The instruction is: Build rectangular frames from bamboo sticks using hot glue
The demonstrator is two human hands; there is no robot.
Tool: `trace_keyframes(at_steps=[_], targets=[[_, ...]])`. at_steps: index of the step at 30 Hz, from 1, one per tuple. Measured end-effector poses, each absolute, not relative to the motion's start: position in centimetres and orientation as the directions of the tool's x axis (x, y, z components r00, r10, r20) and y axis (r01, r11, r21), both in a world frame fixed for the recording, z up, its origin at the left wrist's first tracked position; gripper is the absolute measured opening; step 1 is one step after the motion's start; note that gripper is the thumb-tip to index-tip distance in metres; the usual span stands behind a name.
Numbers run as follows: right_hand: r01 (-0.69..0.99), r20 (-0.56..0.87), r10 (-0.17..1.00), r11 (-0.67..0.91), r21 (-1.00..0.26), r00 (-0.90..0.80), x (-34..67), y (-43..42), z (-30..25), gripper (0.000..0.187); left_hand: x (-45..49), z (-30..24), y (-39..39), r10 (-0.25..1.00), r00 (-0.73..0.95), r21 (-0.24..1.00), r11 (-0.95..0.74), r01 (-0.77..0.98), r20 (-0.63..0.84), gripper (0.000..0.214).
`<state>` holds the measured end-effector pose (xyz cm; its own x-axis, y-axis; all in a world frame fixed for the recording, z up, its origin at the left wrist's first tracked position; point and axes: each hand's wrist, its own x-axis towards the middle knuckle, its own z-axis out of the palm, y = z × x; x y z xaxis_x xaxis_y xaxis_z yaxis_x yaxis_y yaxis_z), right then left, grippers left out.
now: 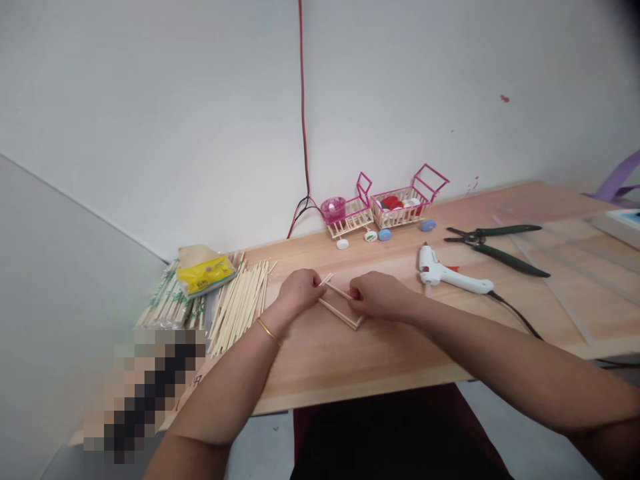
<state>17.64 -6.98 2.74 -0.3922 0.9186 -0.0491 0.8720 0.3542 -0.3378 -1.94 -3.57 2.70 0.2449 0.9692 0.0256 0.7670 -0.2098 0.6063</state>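
Note:
Between my two hands is a small four-sided frame of thin wooden sticks [338, 314], just over the wooden table. My left hand [301, 291] pinches its far left corner, where a stick end pokes out past the fingers. At the right side, my right hand [374, 295] has its fingers closed on the frame and hides part of that edge. Left of my left hand lies a loose pile of pale sticks [241, 303]. A white glue gun [453, 275] rests on its side to the right of my right hand.
Two miniature stick carts [400, 207] with bottle-cap wheels stand by the wall. Green-handled pliers [505, 243] lie behind the glue gun, whose black cord [517, 317] runs off the front edge. A yellow packet [206, 273] sits on wrapped chopsticks [163, 297] at left.

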Motion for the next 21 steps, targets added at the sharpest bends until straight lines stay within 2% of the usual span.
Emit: trace_keyframes(at_steps=[6,9,12,17,21], targets=[[0.889,0.046,0.929,0.366,-0.276,-0.368,18.0,-6.8,3.6,0.015,-1.8,3.0,-3.5,0.979,0.204,0.712,-0.152,0.686,0.013,0.004],[0.880,0.088,0.927,0.373,-0.294,-0.364,18.5,-6.4,4.1,0.017,-2.0,3.0,-3.3,0.967,0.249,0.798,-0.114,0.592,-0.046,0.014],[0.850,0.126,0.924,0.381,-0.365,-0.361,19.2,-5.9,4.3,0.019,-2.2,2.7,-3.1,0.963,0.260,0.851,-0.081,0.518,-0.067,0.022],[0.768,0.113,0.931,0.352,-0.536,-0.348,20.7,-4.6,3.6,0.040,-2.7,1.7,-2.3,0.972,0.230,0.890,-0.071,0.450,-0.039,0.031],[0.721,0.101,0.949,0.295,-0.627,-0.300,21.4,-3.6,2.5,0.030,-2.9,1.4,-2.0,0.968,0.251,0.892,-0.098,0.442,-0.018,0.031]])
